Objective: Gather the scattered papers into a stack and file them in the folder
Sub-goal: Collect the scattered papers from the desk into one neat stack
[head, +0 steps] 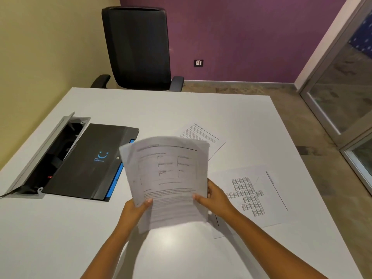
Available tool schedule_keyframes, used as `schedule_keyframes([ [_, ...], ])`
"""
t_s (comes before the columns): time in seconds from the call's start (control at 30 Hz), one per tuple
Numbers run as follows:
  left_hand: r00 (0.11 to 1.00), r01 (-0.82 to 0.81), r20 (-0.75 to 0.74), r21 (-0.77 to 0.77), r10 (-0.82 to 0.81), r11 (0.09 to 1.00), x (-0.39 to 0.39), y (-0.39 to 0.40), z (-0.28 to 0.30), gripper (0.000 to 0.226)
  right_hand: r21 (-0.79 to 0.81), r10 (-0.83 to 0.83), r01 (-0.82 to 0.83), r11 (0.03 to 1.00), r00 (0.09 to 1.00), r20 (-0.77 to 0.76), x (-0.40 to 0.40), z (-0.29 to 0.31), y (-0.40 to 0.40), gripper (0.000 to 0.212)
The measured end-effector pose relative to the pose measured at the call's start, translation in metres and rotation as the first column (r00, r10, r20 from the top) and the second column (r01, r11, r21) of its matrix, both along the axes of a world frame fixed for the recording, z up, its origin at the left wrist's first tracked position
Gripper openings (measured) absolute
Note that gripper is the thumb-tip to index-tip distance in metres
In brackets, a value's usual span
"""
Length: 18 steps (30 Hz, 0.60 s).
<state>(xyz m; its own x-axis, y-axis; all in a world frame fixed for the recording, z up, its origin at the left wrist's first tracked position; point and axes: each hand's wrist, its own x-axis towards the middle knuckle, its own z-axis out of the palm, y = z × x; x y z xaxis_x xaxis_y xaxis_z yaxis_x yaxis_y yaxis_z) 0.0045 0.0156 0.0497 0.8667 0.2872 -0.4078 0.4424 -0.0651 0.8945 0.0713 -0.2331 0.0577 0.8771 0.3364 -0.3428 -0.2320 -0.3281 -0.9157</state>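
A part-gathered stack of papers (pixel 167 178) is held above the table (pixel 231 109), each side clamped by one hand.

The left hand (pixel 135 210) and the right hand (pixel 216 197) are closed on the lower edges, probably so the sheets can be squared. The sheets look white, printed, slightly curled and blurred. Two loose papers (pixel 251 195) are left lying on the right; the black folder (pixel 90 160) lies closed on the left.
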Motion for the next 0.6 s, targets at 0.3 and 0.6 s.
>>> schedule_keyframes([
  [0.3,0.968,-0.122,-0.227,-0.052,0.108,0.991,-0.014,0.016,-0.028,0.017,-0.762,0.273,-0.159,0.628,0.962,0.024,-0.017,-0.044,-0.037,0.111],
  [0.6,0.948,-0.174,-0.288,-0.125,0.132,0.977,-0.005,0.016,-0.03,0.019,-0.837,0.284,-0.225,0.498,0.955,-0.088,-0.035,-0.075,-0.054,0.117],
])
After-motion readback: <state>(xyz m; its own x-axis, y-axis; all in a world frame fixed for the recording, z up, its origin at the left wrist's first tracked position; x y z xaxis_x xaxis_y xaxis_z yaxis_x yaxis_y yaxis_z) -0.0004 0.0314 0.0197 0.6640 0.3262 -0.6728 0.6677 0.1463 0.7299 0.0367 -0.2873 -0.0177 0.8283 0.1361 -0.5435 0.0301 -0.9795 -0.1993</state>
